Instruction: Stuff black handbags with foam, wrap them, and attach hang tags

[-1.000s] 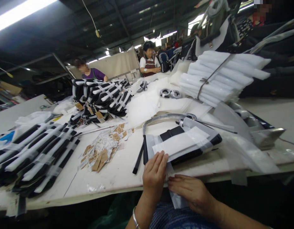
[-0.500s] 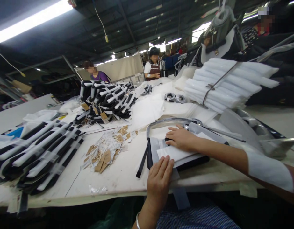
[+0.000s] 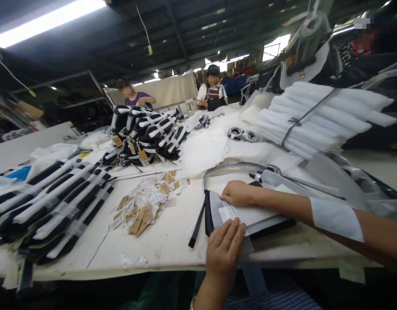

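A black bag [image 3: 275,227] lies near the table's front edge, mostly covered by white wrapping sheet [image 3: 261,214]. Its curved handle [image 3: 243,165], sleeved in clear plastic, arches behind it, and a black strap [image 3: 197,221] hangs off the left side. My left hand [image 3: 224,249] lies on the sheet's near left corner, fingers stretched out side by side. Curled fingers of my right hand [image 3: 239,193] grip the sheet further back; their tips are partly hidden. My right forearm, with a white band [image 3: 336,218] round it, reaches across the bag.
Hang tags [image 3: 143,211] are heaped left of the bag. Wrapped black bundles [image 3: 56,211] lie at far left, with another stack [image 3: 149,133] behind. Tied white foam rolls [image 3: 317,116] rest at the right, near two plastic-wrapped coils [image 3: 241,134]. Two people work across the table.
My right hand has gone from spread flat on the sheet to curled at its left part. My left hand stays at the near corner. The view has shifted slightly.
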Demonstrator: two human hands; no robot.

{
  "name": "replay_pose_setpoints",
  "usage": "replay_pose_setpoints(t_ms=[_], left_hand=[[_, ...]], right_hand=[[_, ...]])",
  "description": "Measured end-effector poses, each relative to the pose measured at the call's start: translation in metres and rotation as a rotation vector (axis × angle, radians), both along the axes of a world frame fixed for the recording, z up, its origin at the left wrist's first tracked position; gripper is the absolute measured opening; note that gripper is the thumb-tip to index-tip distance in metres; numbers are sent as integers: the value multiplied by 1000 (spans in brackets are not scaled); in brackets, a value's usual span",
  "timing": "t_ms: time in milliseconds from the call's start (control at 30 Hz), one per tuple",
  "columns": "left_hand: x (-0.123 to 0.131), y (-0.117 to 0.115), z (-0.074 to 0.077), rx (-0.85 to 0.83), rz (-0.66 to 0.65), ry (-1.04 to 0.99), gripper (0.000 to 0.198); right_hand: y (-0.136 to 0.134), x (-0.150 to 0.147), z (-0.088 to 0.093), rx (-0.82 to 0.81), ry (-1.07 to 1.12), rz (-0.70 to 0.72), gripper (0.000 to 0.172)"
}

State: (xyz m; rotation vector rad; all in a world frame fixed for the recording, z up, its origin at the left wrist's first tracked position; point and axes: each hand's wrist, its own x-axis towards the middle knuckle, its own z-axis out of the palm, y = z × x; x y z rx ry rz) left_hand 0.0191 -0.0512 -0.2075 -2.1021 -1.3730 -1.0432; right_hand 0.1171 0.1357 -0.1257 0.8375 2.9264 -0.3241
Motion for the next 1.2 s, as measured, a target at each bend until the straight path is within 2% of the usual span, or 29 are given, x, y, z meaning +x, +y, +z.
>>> replay_pose_setpoints(t_ms=[133,200,300,400,500,600,700,867,967,1200], left_hand=[[0,0,1,9,10,-8,39],[-2,0,2,1,11,-7,38],[-3,0,3,-28,1,-5,37],[-4,-2,5,-75,-16,-4,38],[-4,-4,6,-121,-26,1,40],[-4,-5,7,-139,-19,-1,41],[-5,-6,10,-184,-17,21,45],[-6,-8,14,-242,-22,79,56],[-6,-8,12,-201,-13,80,58],[-4,-6,9,-185,-4,80,56]], right_hand=[[-14,13,2,52,89,65,31],[-29,33,4,107,266,129,28],[-66,77,0,222,644,193,27],[-109,122,-19,293,736,302,32],[-139,144,-52,333,576,432,36],[-152,139,-85,412,458,445,42],[-152,120,-101,513,559,359,41],[-150,100,-93,508,823,348,21],[-157,99,-88,434,858,337,26],[-192,112,-97,247,889,244,33]])
